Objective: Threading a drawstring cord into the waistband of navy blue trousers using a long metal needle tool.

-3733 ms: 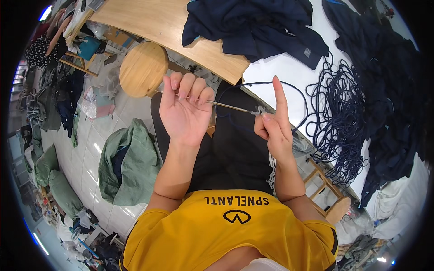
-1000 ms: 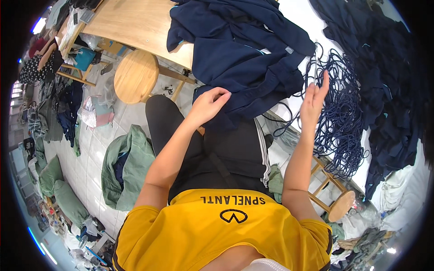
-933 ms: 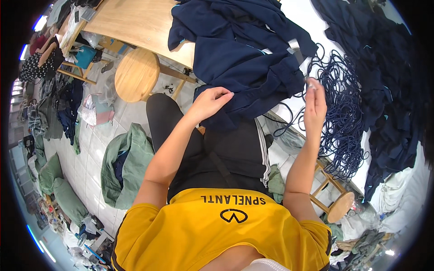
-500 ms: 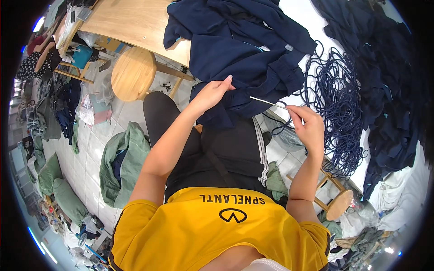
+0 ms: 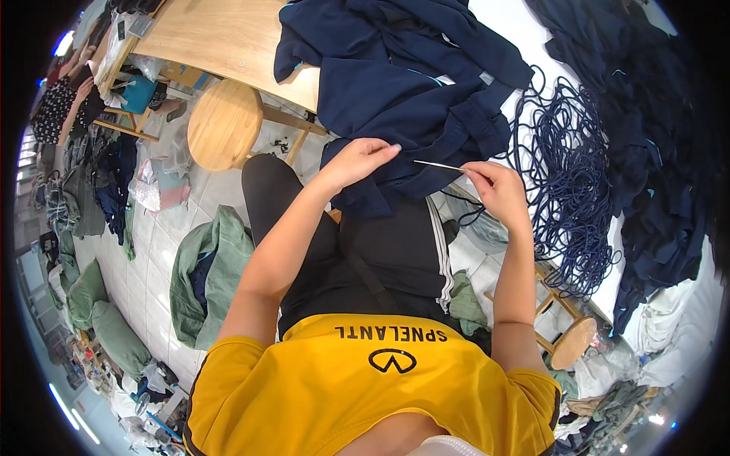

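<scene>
The right hand (image 5: 498,190) pinches a thin, stiff metal threader (image 5: 441,165) by its end while the left hand (image 5: 357,161) grips the soft, limp navy garment (image 5: 411,91) at the desk (image 5: 228,38) edge.

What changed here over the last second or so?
The right hand came down from the cord pile and now pinches a thin metal threader pointed at the left hand, which stays on the navy garment. Stool and table unchanged.

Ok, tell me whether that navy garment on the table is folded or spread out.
Neither neatly: the navy garment lies bunched in loose folds, its lower edge hanging off the table under the left hand. The right hand pinches a thin metal rod.
</scene>
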A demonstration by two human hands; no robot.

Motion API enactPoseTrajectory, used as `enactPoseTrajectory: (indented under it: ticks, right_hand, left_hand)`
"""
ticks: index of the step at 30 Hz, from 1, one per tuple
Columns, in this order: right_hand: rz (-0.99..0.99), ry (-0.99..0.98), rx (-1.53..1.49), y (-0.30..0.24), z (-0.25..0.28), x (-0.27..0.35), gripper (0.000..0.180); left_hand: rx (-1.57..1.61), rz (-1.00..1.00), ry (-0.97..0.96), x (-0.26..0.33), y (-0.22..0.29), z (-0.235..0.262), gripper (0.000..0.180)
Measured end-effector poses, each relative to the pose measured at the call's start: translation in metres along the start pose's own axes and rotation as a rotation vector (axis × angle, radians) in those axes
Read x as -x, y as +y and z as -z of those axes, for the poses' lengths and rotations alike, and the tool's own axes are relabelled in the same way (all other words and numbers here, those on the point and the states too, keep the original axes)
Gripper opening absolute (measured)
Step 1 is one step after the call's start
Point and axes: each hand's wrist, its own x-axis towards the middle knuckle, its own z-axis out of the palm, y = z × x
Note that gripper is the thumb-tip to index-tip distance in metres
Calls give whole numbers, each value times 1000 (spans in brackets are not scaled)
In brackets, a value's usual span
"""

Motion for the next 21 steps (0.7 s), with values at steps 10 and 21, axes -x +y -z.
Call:
enactPoseTrajectory:
  ticks: [10, 21]
  right_hand:
    - [454, -138, -78, -71, 58, -4, 18]
    - [493, -270, -72, -138, 23, -6, 93]
  left_hand:
    - [-566, -507, -160, 63, 73, 12, 28]
    - [-605, -787, 357, 118, 84, -21, 19]
